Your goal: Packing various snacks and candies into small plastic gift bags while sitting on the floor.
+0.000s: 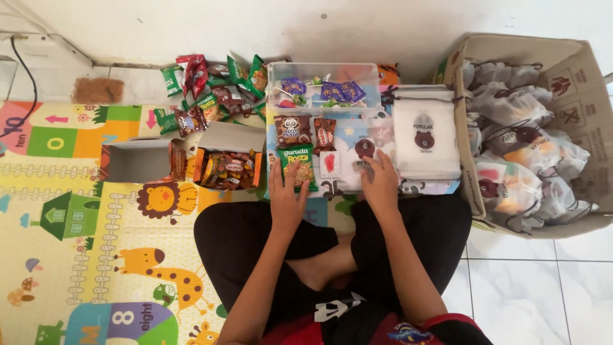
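My left hand (286,195) rests on the lower edge of a green snack packet (297,163) that lies on a low surface in front of my crossed legs. My right hand (381,181) presses flat on a translucent drawstring pouch (357,163) with a small pink and white sachet (330,164) under it. Above the green packet lie a brown panda snack pack (292,130) and a red-brown snack pack (324,133). A stack of empty white pouches (424,135) sits to the right of my right hand.
A clear plastic tub (322,89) holds lollipops and purple candies. An open small box of chocolate packets (227,167) and a loose snack pile (211,86) lie to the left on a colourful play mat (76,255). A cardboard box (578,96) of filled pouches stands at right.
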